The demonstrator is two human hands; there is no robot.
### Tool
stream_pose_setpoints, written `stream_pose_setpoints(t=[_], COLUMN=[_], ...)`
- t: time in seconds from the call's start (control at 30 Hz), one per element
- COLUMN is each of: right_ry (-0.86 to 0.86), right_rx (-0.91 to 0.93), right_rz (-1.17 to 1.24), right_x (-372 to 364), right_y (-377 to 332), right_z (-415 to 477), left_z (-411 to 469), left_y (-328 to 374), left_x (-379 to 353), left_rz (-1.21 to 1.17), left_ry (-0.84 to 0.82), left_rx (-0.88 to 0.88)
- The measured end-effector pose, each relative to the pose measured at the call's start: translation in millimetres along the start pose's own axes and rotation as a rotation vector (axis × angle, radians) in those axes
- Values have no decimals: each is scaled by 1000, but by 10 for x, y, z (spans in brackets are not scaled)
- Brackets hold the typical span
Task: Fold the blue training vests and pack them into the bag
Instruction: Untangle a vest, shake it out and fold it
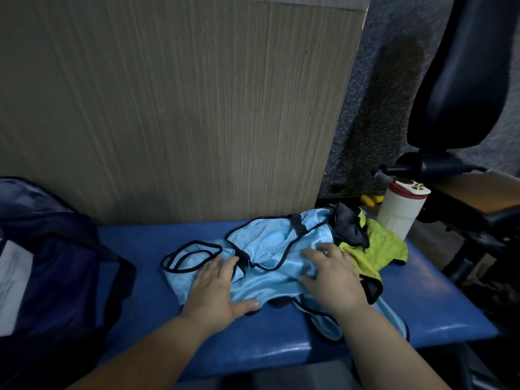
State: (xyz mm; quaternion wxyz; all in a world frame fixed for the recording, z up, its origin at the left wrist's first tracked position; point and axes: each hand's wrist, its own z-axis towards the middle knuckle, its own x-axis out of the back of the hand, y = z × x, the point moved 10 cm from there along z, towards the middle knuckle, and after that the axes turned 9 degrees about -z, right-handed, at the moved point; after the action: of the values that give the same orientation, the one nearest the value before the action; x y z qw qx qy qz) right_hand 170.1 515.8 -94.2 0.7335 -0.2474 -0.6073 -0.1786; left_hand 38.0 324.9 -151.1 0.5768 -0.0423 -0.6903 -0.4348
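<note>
"While both hands lie on the cloth, where are the blue training vests [270, 249]?" asks the first speaker.

"They are in a loose heap on the blue padded bench [140, 249], in its middle. The left hand [218, 288] presses flat on the near left part, fingers straight and spread. The right hand [332, 277] presses the right part in the same manner. Neither grips anything."

"And the edges?"

"One black-trimmed loop stretches to the left over the padding. Another part reaches the front edge of the bench, on the right. At the far right the heap touches a yellow-green vest [377, 246] and a dark cloth [349, 223]."

"Where is room to move?"

"Bare padding lies between the heap and the dark blue bag [56, 263], which stands well apart at the left end. Some bare padding is also at the right end. Behind, a wood-grain panel [168, 108] stands at the back edge. A white tumbler [399, 212] stands at the back right, just beside the yellow-green vest."

"Is the bag open?"

"One cannot tell."
</note>
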Motion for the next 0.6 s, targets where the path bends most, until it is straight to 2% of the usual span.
stream_pose_setpoints(t=[0.17, 0.3, 0.43, 0.6], right_ry=[89, 137, 185, 238], right_rx=[29, -110, -232, -368], right_rz=[-61, 110, 300, 462], right_x=[20, 82, 127, 197], right_y=[45, 175, 363, 575], right_z=[78, 84, 87, 45], left_z=[46, 44, -11, -253], left_y=[-17, -127, -307, -640], left_x=[135, 269, 462, 814], left_rz=[-100, -128, -240, -640], left_ry=[127, 185, 295, 578], left_rx=[-82, -96, 16, 290])
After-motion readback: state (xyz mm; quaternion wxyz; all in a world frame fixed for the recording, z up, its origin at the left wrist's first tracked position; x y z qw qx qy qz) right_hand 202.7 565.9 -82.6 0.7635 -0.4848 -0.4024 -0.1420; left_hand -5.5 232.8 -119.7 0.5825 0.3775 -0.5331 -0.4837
